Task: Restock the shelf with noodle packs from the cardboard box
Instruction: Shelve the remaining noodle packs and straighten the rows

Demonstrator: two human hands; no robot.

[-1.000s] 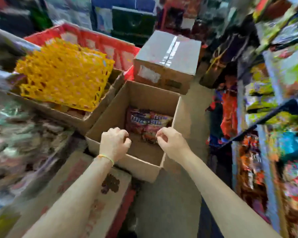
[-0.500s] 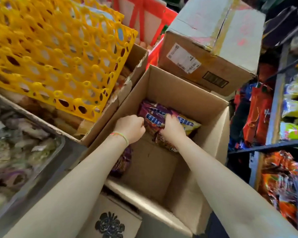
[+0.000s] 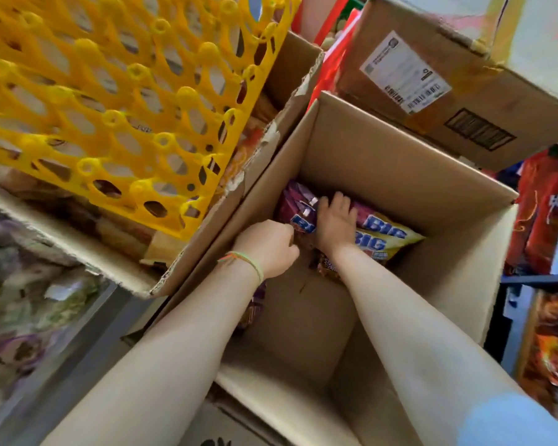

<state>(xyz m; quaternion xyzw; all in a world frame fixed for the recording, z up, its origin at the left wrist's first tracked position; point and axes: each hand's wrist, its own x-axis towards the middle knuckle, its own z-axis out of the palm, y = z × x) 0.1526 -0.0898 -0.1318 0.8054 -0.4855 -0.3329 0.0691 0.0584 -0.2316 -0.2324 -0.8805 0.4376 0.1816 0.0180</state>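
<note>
Several noodle packs (image 3: 380, 235) inside open cardboard box (image 3: 384, 162), both hands within.

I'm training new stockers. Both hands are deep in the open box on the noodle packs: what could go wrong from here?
The right hand lies flat across several noodle packs; a loose stack might slip on the lift. The left hand works near the cardboard box wall, where packs could snag.
</note>
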